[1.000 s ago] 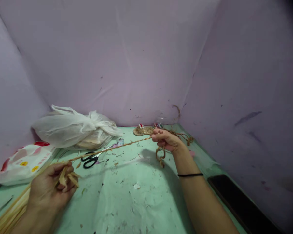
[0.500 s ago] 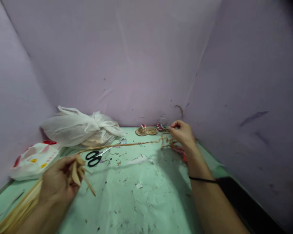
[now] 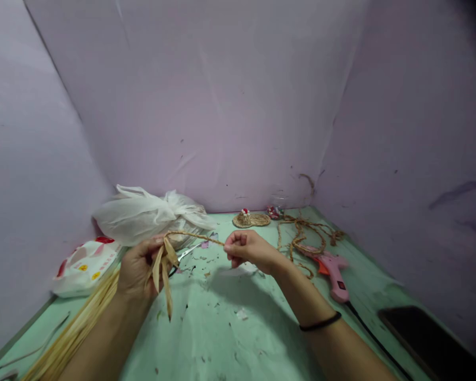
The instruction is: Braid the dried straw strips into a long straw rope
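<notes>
A thin twisted brown cord (image 3: pixel 198 236) runs between my two hands above the green table. My left hand (image 3: pixel 140 267) is closed on its left end, where loose tan leaf strips (image 3: pixel 165 280) hang down from the fingers. Farther right, my right hand (image 3: pixel 248 250) pinches the cord between thumb and fingers, with a black band round the wrist. More cord (image 3: pixel 301 238) lies in loose loops beyond my right hand. Scissors (image 3: pixel 186 251) lie behind my left hand, their handles mostly hidden by it.
A pink glue gun (image 3: pixel 335 272) lies at the right, near a dark flat object (image 3: pixel 428 338). White bag (image 3: pixel 146 214), printed packet (image 3: pixel 85 264) and long straw strands (image 3: pixel 79 328) are at the left. A small woven piece (image 3: pixel 256 219) and bead jar (image 3: pixel 275 210) stand at the back.
My right hand has come down and left toward my left hand, uncovering the cord loops and glue gun. The cord span between the hands is shorter. The view has shifted.
</notes>
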`<state>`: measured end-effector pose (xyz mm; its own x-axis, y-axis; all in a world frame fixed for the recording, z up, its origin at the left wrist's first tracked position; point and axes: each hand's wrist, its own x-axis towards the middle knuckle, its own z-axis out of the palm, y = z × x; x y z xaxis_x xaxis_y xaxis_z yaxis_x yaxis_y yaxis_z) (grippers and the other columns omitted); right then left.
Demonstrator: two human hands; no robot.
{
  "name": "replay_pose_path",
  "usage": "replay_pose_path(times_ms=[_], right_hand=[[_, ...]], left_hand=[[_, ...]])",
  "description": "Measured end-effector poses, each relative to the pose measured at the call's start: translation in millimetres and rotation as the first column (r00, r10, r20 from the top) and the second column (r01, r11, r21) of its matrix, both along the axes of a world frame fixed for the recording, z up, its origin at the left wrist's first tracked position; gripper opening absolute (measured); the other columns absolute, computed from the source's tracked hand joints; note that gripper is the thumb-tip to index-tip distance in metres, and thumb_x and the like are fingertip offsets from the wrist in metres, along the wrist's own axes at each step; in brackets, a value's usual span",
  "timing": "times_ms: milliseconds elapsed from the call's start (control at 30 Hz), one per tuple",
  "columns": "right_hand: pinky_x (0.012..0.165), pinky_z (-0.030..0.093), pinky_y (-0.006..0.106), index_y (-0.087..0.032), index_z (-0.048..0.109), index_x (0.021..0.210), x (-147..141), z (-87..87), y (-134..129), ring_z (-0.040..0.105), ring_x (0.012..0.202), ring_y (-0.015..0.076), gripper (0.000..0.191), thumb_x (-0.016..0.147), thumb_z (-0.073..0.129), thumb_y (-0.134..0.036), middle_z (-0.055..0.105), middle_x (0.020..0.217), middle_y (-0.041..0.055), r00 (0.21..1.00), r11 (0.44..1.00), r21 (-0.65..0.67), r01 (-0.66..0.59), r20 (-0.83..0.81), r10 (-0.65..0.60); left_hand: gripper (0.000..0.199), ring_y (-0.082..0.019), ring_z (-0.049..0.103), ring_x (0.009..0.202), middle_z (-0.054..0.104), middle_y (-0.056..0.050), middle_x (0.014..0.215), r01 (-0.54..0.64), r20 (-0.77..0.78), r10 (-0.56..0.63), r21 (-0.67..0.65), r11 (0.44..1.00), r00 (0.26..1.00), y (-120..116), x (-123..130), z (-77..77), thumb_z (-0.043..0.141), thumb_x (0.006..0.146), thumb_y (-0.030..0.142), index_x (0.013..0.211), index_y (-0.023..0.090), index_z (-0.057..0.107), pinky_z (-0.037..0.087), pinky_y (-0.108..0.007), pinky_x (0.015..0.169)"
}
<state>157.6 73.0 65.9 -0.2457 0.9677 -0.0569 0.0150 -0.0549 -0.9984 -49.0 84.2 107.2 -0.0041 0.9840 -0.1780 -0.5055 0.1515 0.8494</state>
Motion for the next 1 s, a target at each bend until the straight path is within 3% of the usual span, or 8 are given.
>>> replay_pose_path(times_ms=[133, 233, 300, 400, 633, 767, 867, 1000], right_hand=[[0.036, 0.03, 0.018, -0.015, 0.052, 0.064, -14.2, -10.5, 7.6, 0.043, 0.039, 0.0058, 0.011, 0.063, 0.062, -0.021, 0.055, 0.054, -0.0011, 0.963, 0.966, -0.03, 0.256, 0.093, -0.253], [0.039, 0.029, 0.018, -0.014, 0.056, 0.063, -27.8, -11.5, 4.6, 0.046, 0.047, 0.0069, 0.017, 0.069, 0.056, -0.03, 0.055, 0.059, 0.0013, 0.975, 0.973, -0.067, 0.22, 0.053, -0.217], [0.042, 0.029, 0.019, -0.013, 0.056, 0.061, -32.2, -10.2, 0.7, 0.044, 0.049, 0.0074, 0.033, 0.073, 0.05, -0.043, 0.052, 0.057, 0.0009, 0.994, 0.992, -0.059, 0.11, -0.015, -0.111], [0.044, 0.03, 0.02, -0.014, 0.055, 0.057, -32.4, -9.3, -1.0, 0.039, 0.049, 0.0076, 0.033, 0.066, 0.057, -0.045, 0.047, 0.052, -0.0015, 0.995, 0.995, -0.002, 0.096, 0.012, -0.096], [0.044, 0.027, 0.02, -0.015, 0.054, 0.059, -15.0, -14.5, 14.3, 0.034, 0.047, 0.0063, 0.005, 0.055, 0.055, -0.018, 0.046, 0.053, -0.0038, 0.901, 0.901, -0.008, 0.434, -0.015, -0.434], [0.042, 0.024, 0.02, -0.016, 0.05, 0.052, -7.6, -11.1, 16.9, 0.037, 0.045, 0.0073, 0.004, 0.056, 0.051, -0.018, 0.045, 0.048, -0.0033, 0.875, 0.875, -0.018, 0.483, 0.021, -0.483], [0.041, 0.025, 0.02, -0.016, 0.051, 0.05, -9.7, -5.7, 12.5, 0.04, 0.046, 0.0079, 0.006, 0.056, 0.049, -0.018, 0.048, 0.047, -0.0021, 0.907, 0.907, -0.014, 0.421, 0.012, -0.42], [0.043, 0.028, 0.019, -0.015, 0.056, 0.055, -17.3, -4.6, 4.3, 0.041, 0.046, 0.0066, 0.005, 0.056, 0.051, -0.015, 0.051, 0.049, -0.0024, 0.988, 0.987, 0.028, 0.156, -0.009, -0.156]], left_hand=[[0.008, -0.006, 0.033, 0.035, 0.037, 0.005, 0.04, 0.135, -0.481, 0.009, 0.264, 0.955, 0.877, -0.4, 8.3, -18.1, 0.053, 0.059, 0.023, 0.058, 0.015, 0.053, 0.028, -0.017, 0.035], [0.012, -0.009, 0.042, 0.044, 0.048, 0.001, 0.047, 0.499, -0.882, 0.24, 0.434, 0.751, 0.405, -9.9, 20.6, -32.6, 0.048, 0.064, 0.022, 0.056, 0.016, 0.055, 0.031, -0.02, 0.045], [0.015, -0.011, 0.047, 0.049, 0.054, -0.001, 0.052, 0.686, -0.906, 0.416, 0.353, 0.636, 0.081, -14.3, 28.8, -39.9, 0.044, 0.065, 0.02, 0.057, 0.016, 0.057, 0.032, -0.023, 0.049], [0.018, -0.016, 0.052, 0.051, 0.06, -0.006, 0.058, 0.782, -0.843, 0.505, 0.183, 0.595, -0.187, -14.6, 38.9, -46.3, 0.042, 0.066, 0.02, 0.062, 0.016, 0.059, 0.032, -0.026, 0.051], [0.019, -0.019, 0.057, 0.059, 0.062, -0.006, 0.064, 0.827, -0.834, 0.486, 0.067, 0.558, -0.26, -5.9, 51.1, -48.9, 0.041, 0.066, 0.021, 0.068, 0.018, 0.06, 0.032, -0.026, 0.054], [0.022, -0.02, 0.057, 0.06, 0.062, -0.007, 0.062, 0.672, -0.837, 0.435, 0.115, 0.732, -0.331, 3.3, 50.4, -51.1, 0.04, 0.068, 0.025, 0.063, 0.018, 0.061, 0.03, -0.026, 0.052], [0.023, -0.018, 0.055, 0.059, 0.061, -0.006, 0.061, 0.486, -0.895, 0.334, 0.16, 0.859, -0.295, 13.1, 47.8, -50.2, 0.04, 0.067, 0.026, 0.061, 0.019, 0.061, 0.028, -0.025, 0.051], [0.022, -0.015, 0.053, 0.057, 0.061, -0.004, 0.059, 0.421, -0.946, 0.265, 0.167, 0.892, -0.186, 23.3, 43.9, -51.4, 0.042, 0.066, 0.025, 0.057, 0.019, 0.06, 0.027, -0.023, 0.05]])
